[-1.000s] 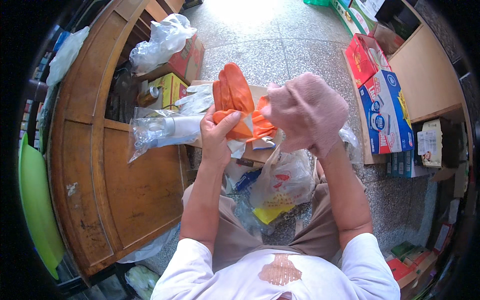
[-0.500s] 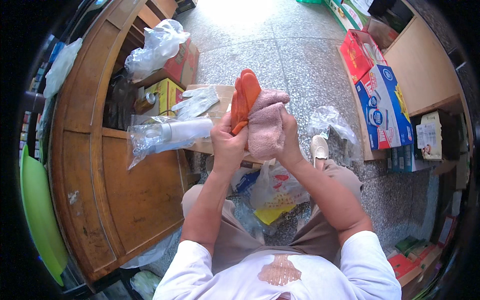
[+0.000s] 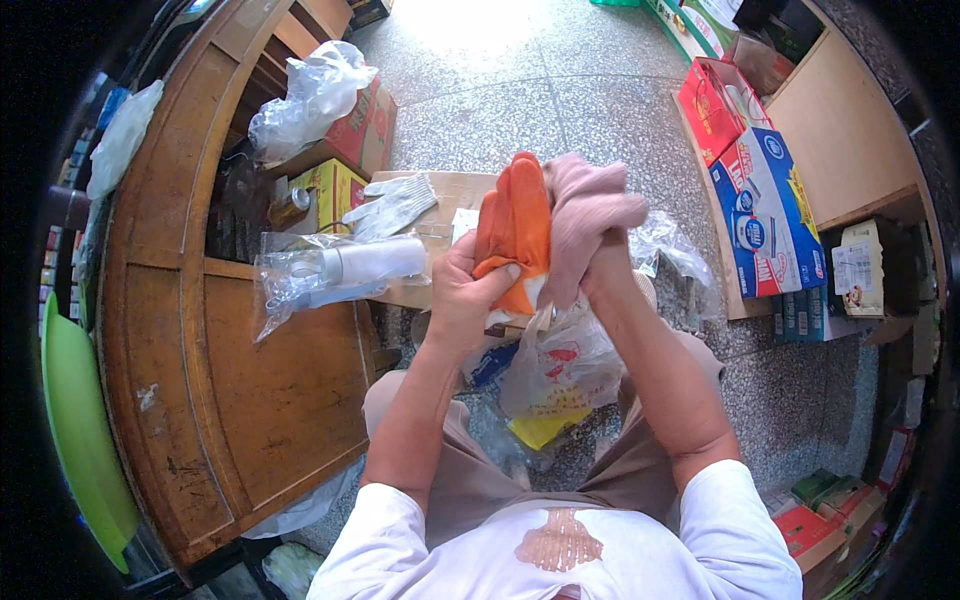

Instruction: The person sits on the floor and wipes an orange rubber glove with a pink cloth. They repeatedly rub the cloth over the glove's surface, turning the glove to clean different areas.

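Note:
My left hand (image 3: 467, 290) is closed on an orange-coated work glove (image 3: 516, 220), its thumb pressed on the glove's lower palm near the white cuff. The glove's fingers point up and away from me. Against its right side lies a pink cloth (image 3: 585, 210), bunched and folded. My right hand (image 3: 603, 264) grips this cloth from the right; most of its fingers are hidden behind the fabric. Both hands are raised over a low cardboard surface (image 3: 405, 295). On that surface, left of my hands, lie a white knit glove (image 3: 392, 205) and a white cylinder in clear plastic wrap (image 3: 372, 260).
A wooden cabinet (image 3: 270, 370) stands along the left, with a yellow box (image 3: 335, 192) and a red carton (image 3: 365, 130) beyond. On the right are a blue box (image 3: 765, 215) and a red bag (image 3: 712, 110). Plastic bags (image 3: 560, 365) lie between my legs.
The orange glove has turned so its broad face shows more. My right hand has moved right and slightly up with the cloth, which is now bunched differently.

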{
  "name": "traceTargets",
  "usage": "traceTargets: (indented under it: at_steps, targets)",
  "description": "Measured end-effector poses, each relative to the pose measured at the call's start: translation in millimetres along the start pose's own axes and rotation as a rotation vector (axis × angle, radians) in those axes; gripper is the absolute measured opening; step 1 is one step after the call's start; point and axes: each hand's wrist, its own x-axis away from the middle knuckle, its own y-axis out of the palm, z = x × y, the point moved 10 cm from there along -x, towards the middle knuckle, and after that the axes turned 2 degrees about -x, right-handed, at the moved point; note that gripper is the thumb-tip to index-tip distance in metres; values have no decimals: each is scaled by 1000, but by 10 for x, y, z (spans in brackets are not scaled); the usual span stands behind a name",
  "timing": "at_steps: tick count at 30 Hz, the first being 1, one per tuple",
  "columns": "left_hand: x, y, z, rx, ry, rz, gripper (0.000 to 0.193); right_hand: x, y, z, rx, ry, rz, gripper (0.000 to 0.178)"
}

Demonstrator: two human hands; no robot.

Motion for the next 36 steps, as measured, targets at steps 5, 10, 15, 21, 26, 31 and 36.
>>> traceTargets:
  at_steps: [5, 10, 15, 21, 26, 31, 36]
  targets:
    - [-40, -178, 48, 0, -16, 62, 45, -91, 45, -284, 792, -172, -40, 24]
    - [-59, -118, 42, -285, 39, 37, 36, 190, 72, -108, 511, -135, 7, 44]
    - [-19, -152, 108, -457, 190, 197, 33, 353, 302, -292, 542, -281, 86, 39]
    - [-4, -184, 184, -631, 236, 280, 32, 440, 271, -429, 753, -385, 232, 35]
    - [21, -126, 272, -776, 393, 294, 32, 329, 216, -238, 870, -234, 119, 37]
    - [15, -202, 277, -607, 275, 297, 29, 228, 135, -65, 32, -51, 59, 36]
    - [-33, -110, 233, -671, 280, 133, 30, 194, 230, -79, 78, -98, 3, 35]
